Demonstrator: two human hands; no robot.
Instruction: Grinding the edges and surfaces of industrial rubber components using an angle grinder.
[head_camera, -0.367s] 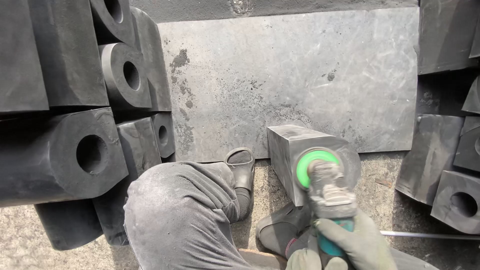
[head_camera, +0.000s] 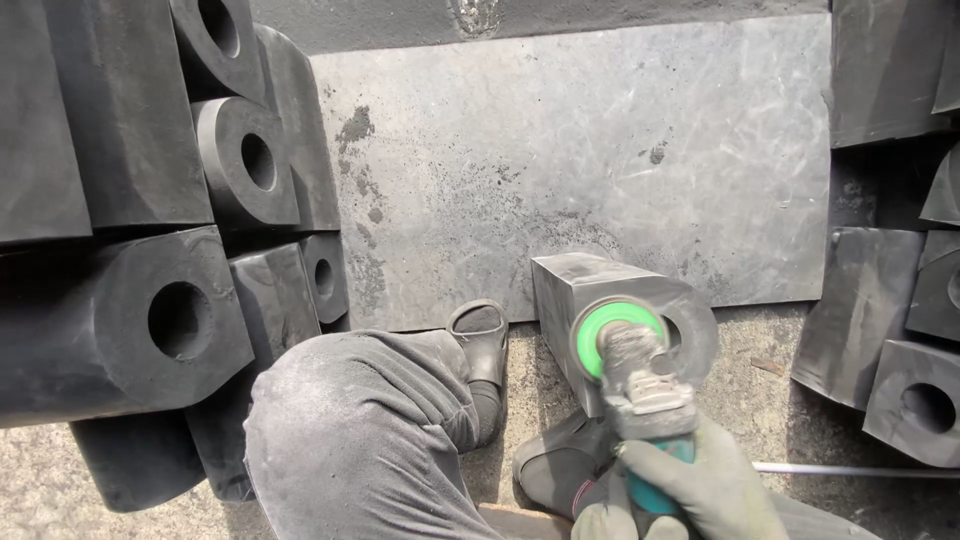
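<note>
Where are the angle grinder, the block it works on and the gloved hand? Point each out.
angle grinder (head_camera: 622, 340): head view, on its green disc.
black block (head_camera: 585, 272): head view, on its top face.
gloved hand (head_camera: 700, 480): head view, on the back of the glove; which hand cannot be told.

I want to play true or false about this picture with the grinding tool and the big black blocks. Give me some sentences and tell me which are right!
1. The grinder has a green disc. True.
2. The gloved hand grips the grinder's handle. True.
3. The disc sits against a red ball. False: it sits against a dark block.
4. The stacked blocks on the left have round holes. True.
5. The person is barefoot. False: dark shoes are on the feet.
</note>
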